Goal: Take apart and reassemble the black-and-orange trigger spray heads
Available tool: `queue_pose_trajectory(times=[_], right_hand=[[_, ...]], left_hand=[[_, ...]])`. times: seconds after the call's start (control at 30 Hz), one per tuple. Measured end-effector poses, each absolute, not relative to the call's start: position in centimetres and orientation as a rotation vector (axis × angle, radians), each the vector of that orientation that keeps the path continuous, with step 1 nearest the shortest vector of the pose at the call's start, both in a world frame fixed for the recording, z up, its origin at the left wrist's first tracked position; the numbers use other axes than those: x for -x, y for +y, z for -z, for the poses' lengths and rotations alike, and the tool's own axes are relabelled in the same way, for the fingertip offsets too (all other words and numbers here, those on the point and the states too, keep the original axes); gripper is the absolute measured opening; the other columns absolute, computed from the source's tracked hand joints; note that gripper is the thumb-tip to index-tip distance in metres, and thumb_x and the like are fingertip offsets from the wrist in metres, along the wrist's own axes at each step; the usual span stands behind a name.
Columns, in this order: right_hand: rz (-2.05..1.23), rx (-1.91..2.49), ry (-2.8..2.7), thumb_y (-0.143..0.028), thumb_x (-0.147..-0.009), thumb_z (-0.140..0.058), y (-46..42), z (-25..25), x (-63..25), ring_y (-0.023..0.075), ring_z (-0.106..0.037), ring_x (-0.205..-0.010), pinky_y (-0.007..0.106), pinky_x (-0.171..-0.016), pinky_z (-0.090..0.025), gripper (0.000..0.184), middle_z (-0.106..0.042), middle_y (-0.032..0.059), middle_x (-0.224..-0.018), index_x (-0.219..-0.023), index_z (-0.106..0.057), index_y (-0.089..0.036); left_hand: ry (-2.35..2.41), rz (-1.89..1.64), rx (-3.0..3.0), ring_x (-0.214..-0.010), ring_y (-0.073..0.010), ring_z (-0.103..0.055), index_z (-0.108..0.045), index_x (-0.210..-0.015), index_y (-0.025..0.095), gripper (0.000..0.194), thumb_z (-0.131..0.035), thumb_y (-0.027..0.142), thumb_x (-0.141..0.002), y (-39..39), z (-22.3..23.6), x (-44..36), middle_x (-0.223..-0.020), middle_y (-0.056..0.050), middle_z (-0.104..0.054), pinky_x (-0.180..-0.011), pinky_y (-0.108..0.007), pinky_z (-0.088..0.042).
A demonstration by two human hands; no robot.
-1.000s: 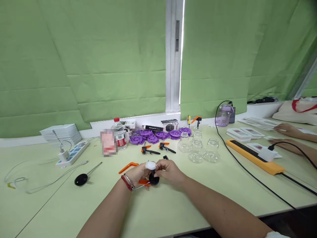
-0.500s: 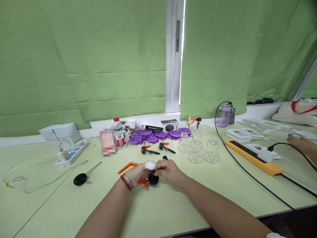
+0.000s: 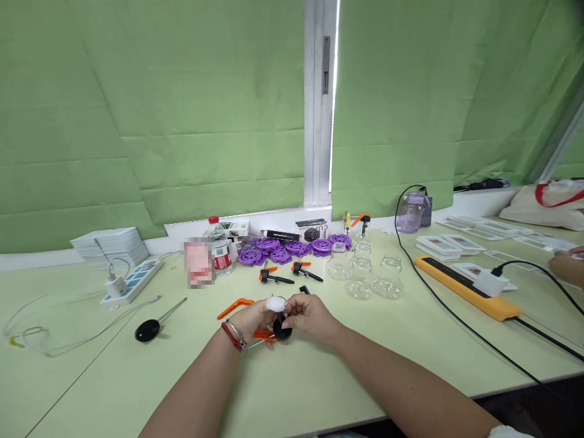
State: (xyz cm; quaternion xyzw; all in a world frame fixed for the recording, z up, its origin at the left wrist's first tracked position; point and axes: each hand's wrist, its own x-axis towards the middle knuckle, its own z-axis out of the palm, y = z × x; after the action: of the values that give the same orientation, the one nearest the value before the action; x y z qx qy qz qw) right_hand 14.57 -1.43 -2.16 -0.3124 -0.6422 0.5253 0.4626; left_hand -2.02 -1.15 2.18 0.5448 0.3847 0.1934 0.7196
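Note:
My left hand (image 3: 252,320) is closed around a black round-based pump head (image 3: 283,330) with a white rounded end (image 3: 275,304) pointing up. An orange lever (image 3: 263,335) and a thin metal rod stick out below that hand. My right hand (image 3: 309,313) pinches at the black stem from the right; whether a small part sits between its fingertips is hidden. A loose orange lever (image 3: 235,308) lies just beyond my left hand. Two black pump heads with orange levers, the left one (image 3: 275,277) and the right one (image 3: 307,272), lie farther back.
Several clear glass bottles (image 3: 358,286) stand to the right of centre. Behind are purple slotted discs (image 3: 250,257) and a water bottle (image 3: 222,252). A black spoon-shaped piece (image 3: 148,330) lies left. An orange power strip (image 3: 465,291), cables and another person's hand (image 3: 568,266) are right.
My hands stay in nearly the same place, with the fingers of my right hand still at the stem. At the far right, the other person's hand has moved to the right.

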Motion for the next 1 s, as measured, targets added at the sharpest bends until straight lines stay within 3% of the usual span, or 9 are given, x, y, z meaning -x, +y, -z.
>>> queue_pose_trajectory(times=[0.23,0.5,1.0], right_hand=[[-1.226,0.795,-1.626,-0.027,-0.055,-0.078,-1.94,1.62,-14.56,0.0092,-0.046,-0.059,0.025,-0.059,-0.039,0.025,-0.053,-0.0028,-0.065,-0.069,-0.060,-0.015],[-1.343,0.745,-1.551,-0.032,-0.051,-0.080,-1.97,1.70,-14.42,0.0103,-0.052,-0.061,0.027,-0.061,-0.043,0.037,-0.056,-0.0032,-0.067,-0.074,-0.056,-0.016],[-1.394,0.705,-1.538,-0.032,-0.054,-0.078,-1.69,2.32,-14.37,0.0106,-0.051,-0.062,0.025,-0.060,-0.040,0.036,-0.052,-0.0045,-0.066,-0.070,-0.050,-0.017]], left_hand=[[0.829,-0.425,-1.226,-0.060,-0.0188,-0.058,-0.054,-0.099,0.014,0.050,-0.052,0.053,-0.068,-1.16,-2.25,1.99,-0.073,-0.007,-0.059,-0.036,-0.023,-0.043],[0.866,-0.439,-1.215,-0.059,-0.0192,-0.059,-0.054,-0.098,0.015,0.048,-0.053,0.051,-0.066,-1.28,-2.28,1.99,-0.072,-0.007,-0.060,-0.037,-0.024,-0.045],[0.860,-0.445,-1.198,-0.060,-0.0194,-0.059,-0.053,-0.100,0.015,0.052,-0.055,0.049,-0.062,-1.24,-2.25,2.10,-0.077,-0.008,-0.060,-0.037,-0.023,-0.044]])
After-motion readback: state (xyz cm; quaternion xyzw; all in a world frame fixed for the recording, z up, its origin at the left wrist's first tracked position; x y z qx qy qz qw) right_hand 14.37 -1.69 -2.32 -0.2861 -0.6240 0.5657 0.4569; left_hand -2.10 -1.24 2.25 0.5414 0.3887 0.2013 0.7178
